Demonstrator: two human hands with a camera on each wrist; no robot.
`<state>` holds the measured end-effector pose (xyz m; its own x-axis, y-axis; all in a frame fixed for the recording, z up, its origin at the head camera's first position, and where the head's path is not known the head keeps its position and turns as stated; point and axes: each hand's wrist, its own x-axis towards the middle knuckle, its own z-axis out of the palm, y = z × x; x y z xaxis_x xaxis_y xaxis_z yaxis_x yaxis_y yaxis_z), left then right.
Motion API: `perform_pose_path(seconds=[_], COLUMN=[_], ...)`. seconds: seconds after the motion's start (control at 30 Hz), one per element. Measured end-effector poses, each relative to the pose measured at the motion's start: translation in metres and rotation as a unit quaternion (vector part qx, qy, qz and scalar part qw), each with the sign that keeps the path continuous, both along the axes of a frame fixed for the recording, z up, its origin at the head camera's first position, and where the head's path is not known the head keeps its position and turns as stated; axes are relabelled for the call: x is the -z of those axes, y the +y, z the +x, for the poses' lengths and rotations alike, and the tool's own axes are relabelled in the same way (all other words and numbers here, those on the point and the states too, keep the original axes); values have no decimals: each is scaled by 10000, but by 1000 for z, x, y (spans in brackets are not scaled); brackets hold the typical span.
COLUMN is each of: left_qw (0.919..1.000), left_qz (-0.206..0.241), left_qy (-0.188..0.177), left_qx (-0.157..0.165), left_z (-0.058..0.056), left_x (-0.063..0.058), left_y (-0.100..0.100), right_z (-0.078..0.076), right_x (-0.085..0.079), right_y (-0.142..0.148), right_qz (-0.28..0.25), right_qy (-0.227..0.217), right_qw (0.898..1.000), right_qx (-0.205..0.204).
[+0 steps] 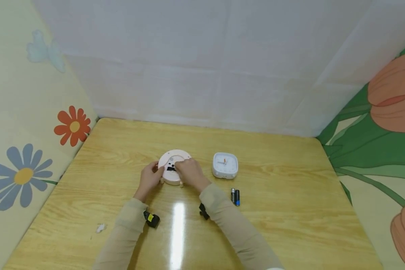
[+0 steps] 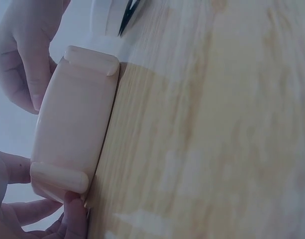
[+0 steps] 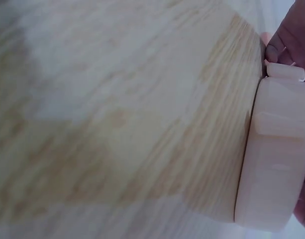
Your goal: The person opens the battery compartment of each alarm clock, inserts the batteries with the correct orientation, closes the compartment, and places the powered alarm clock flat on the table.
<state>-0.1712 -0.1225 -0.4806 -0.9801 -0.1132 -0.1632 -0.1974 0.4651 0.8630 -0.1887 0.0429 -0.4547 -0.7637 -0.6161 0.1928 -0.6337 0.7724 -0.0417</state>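
A round pale-pink clock (image 1: 165, 159) lies face down on the table, its back with small black knobs and a dark battery slot (image 1: 171, 169) turned up. Two stubby feet (image 2: 60, 177) stick out from its side. My left hand (image 1: 150, 180) grips the clock's left rim, thumb on the back and fingers low at the side. Over the right part of the back is my right hand (image 1: 191, 173), its fingers bent and their tips at the back beside the slot. Whether those fingertips pinch anything is hidden.
A white square clock (image 1: 225, 165) lies face up to the right of the pink one. Nearer me are two batteries (image 1: 235, 197) side by side. A small white scrap (image 1: 101, 227) lies at the front left. A white cloth (image 1: 202, 75) hangs behind the table.
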Motion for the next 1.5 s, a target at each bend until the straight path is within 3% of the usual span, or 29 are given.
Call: perform_pose_path(seconds=[0.2, 0.63, 1.0, 1.27, 1.5], left_qw=[10000, 10000, 10000, 9999, 10000], left_qz=[-47, 7, 0, 32, 67], left_qy=[-12, -61, -90, -103, -38], left_qx=[2, 31, 42, 72, 25], left_z=[0, -1, 0, 0, 1], left_x=[-1, -1, -2, -4, -4], left_y=[0, 0, 0, 2, 2], right_z=[1, 3, 0, 0, -1], right_x=[-3, -8, -8, -7, -7], right_y=[1, -4, -6, -6, -9], right_qz=[-103, 516, 626, 416, 627], right_qy=[-10, 39, -323, -429, -767], right_qw=[9997, 9986, 9975, 9982, 9950], right_qx=[-212, -62, -10, 51, 131])
